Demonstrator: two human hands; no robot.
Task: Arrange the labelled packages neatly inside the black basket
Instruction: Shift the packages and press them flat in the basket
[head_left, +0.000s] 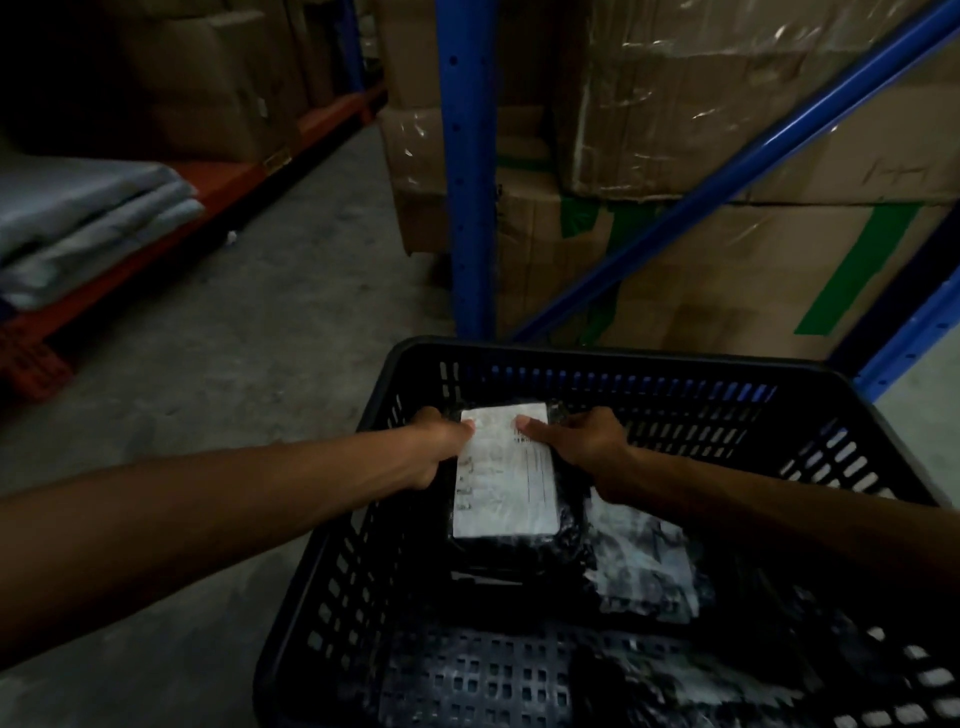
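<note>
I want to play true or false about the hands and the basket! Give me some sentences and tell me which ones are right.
1. Both hands hold the same package. True: the left hand and the right hand grip the labelled package from either side.
2. The basket is red. False: the basket is black.
3. The package's label is white. True.
4. The held package lies on the floor. False: it is inside the basket, towards the far wall.
5. The basket holds only one package. False: another package lies to the right of the held one.
6. Cardboard boxes sit behind the blue rack post. True.
</note>
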